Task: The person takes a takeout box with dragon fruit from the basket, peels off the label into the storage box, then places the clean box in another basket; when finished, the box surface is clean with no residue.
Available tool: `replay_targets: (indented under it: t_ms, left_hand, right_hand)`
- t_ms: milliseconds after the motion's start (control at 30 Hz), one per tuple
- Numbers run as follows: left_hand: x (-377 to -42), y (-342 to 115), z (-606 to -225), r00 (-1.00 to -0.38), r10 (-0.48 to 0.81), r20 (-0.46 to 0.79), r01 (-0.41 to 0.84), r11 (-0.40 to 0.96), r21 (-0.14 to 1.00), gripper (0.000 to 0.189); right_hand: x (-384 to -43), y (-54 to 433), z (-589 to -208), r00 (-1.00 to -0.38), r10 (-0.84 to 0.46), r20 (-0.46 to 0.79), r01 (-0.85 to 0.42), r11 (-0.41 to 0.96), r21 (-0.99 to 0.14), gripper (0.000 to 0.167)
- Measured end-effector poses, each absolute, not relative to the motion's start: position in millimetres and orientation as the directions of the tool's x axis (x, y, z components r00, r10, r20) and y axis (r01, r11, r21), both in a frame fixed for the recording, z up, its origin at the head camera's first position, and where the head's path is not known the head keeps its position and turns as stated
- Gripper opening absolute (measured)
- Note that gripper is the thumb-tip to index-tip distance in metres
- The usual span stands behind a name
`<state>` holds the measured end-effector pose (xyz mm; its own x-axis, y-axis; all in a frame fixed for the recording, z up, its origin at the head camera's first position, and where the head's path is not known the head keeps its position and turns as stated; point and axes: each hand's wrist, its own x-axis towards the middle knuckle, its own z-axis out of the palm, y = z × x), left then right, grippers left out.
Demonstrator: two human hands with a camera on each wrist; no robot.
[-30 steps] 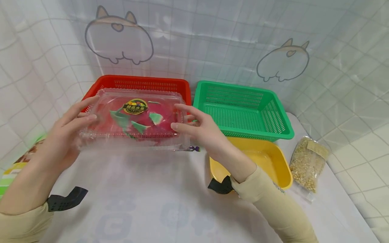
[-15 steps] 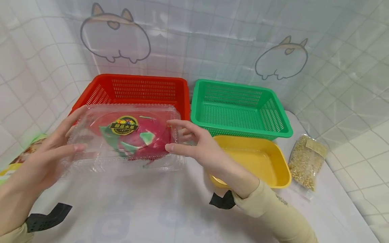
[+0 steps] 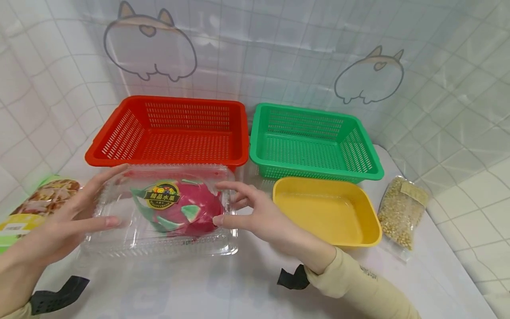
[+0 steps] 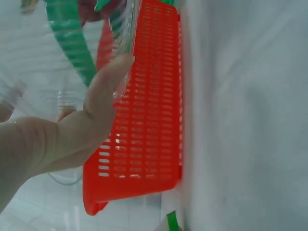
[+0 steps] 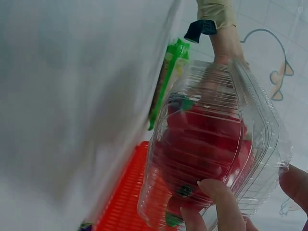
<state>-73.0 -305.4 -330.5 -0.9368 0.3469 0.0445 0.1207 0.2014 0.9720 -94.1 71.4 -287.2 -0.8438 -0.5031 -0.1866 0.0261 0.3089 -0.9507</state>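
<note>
White table (image 3: 199,288), hands (image 3: 63,226) (image 3: 263,217) holding clear box (image 3: 159,215), yellow tray (image 3: 326,215) in head view only

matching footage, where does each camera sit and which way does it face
Head: on the head, facing forward and down at the box; left hand, right hand show.
Left wrist: on that wrist, facing past the box toward the red basket; left hand shows.
Right wrist: on that wrist, facing leftward across the box; right hand, left forearm show.
Wrist views share box, red basket.
</note>
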Motion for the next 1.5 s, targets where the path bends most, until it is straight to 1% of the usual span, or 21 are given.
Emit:
replay_targets:
  t_ms: [167,333,433,633,933,1067,1300,1500]
  left_hand:
    - [-70.9,-306.0,-339.9,-0.931,0.362,0.04,0.161,0.309,0.937,0.084]
    - [-71.9,-306.3,-348.8,-0.918,0.396,0.038,0.151,0.26,0.954,0.072]
    - [-73.8,-307.2,-354.0,-0.914,0.404,0.033,0.138,0.234,0.962,0.068]
    - [-76.5,-307.8,-363.4,-0.915,0.403,-0.006,0.091,0.221,0.971,0.07]
    - [-76.5,-303.4,-367.3,-0.927,0.375,0.004,0.063,0.146,0.987,0.073]
    - [-77.1,-303.8,-368.0,-0.925,0.379,-0.007,0.057,0.158,0.986,0.075]
    - [-77.8,-309.3,-370.9,-0.916,0.401,-0.026,0.079,0.243,0.967,0.077]
    - [-77.3,-307.7,-371.1,-0.917,0.399,-0.027,0.067,0.219,0.973,0.078]
  right_hand:
    - [-95.5,71.8,-298.6,-0.838,-0.506,-0.204,0.058,0.289,-0.956,0.056]
    - [-97.2,72.0,-306.2,-0.832,-0.513,-0.211,0.084,0.261,-0.962,0.055]
    - [-99.8,71.6,-310.9,-0.825,-0.523,-0.214,0.098,0.241,-0.965,0.058]
    - [-105.6,71.9,-320.5,-0.814,-0.543,-0.205,0.064,0.268,-0.961,0.064]
    - [-108.6,70.0,-329.8,-0.82,-0.544,-0.176,0.017,0.286,-0.958,0.062]
    - [-108.7,69.8,-331.2,-0.823,-0.545,-0.159,-0.02,0.309,-0.951,0.062]
    - [-108.2,70.3,-333.0,-0.815,-0.565,-0.126,-0.108,0.362,-0.926,0.062]
    - [-105.3,70.4,-332.1,-0.807,-0.577,-0.124,-0.108,0.351,-0.93,0.059]
